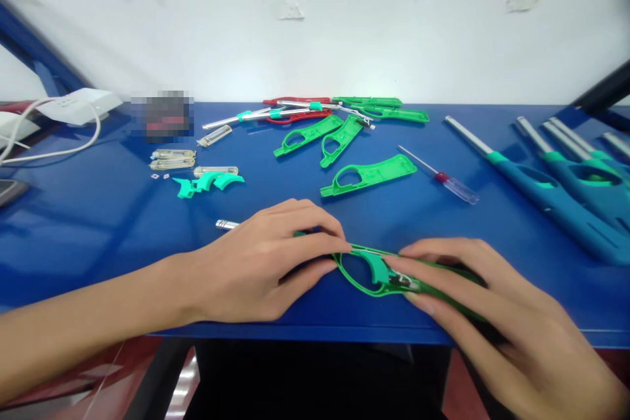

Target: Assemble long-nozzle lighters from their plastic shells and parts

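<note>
Between my two hands, close to the table's front edge, lies an opened green lighter casing (364, 287) with a finger loop. A teal trigger (378, 268) sits inside the loop, beside a small black-and-metal part (403, 281). My left hand (266, 259) pinches the casing at the nozzle end, thumb and fingers closed on it. A silver metal tube (226, 225) sticks out to the left behind that hand. Gripping the handle end is my right hand (497, 302), its index finger at the trigger and thumb along the lower edge. The palm hides much of the handle.
Green casing halves (369, 174), red casings (300, 117) and metal tubes lie farther back. Loose teal triggers (209, 184) and clear fuel tanks (172, 159) are at left. A screwdriver (450, 184) and several blue lighters (556, 200) lie right. A white wall stands behind.
</note>
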`<state>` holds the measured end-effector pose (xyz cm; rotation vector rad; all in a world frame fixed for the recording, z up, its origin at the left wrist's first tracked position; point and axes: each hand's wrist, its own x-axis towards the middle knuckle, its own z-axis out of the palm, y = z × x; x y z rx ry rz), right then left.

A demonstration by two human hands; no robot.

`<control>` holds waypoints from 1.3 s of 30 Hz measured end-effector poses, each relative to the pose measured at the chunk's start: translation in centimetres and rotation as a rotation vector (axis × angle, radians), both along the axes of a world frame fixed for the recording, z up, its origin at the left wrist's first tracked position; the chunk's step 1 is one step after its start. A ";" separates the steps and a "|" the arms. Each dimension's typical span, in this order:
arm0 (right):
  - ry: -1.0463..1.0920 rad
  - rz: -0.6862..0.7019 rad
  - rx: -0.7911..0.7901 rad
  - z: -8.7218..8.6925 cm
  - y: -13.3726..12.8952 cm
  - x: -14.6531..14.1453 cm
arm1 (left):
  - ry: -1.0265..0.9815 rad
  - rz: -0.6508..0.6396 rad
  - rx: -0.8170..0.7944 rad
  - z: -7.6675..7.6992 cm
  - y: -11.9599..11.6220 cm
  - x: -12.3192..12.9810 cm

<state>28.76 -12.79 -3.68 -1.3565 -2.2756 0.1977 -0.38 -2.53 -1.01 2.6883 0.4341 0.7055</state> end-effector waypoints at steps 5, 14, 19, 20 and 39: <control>0.024 -0.021 0.031 0.0 0.1 -0.6 | -0.065 -0.001 0.037 0.1 0.2 0.1; 0.011 -0.096 0.157 -3.2 0.7 1.1 | -0.091 0.197 0.250 0.4 2.4 -1.1; 0.046 -0.096 0.236 -3.0 1.2 0.6 | -0.092 0.362 0.345 1.4 5.4 -3.2; 0.061 -0.096 0.258 -2.8 1.3 0.4 | -0.094 0.404 0.329 1.4 5.9 -3.6; 0.072 -0.101 0.225 1.6 6.2 1.8 | 0.015 0.335 0.155 0.2 5.5 -2.9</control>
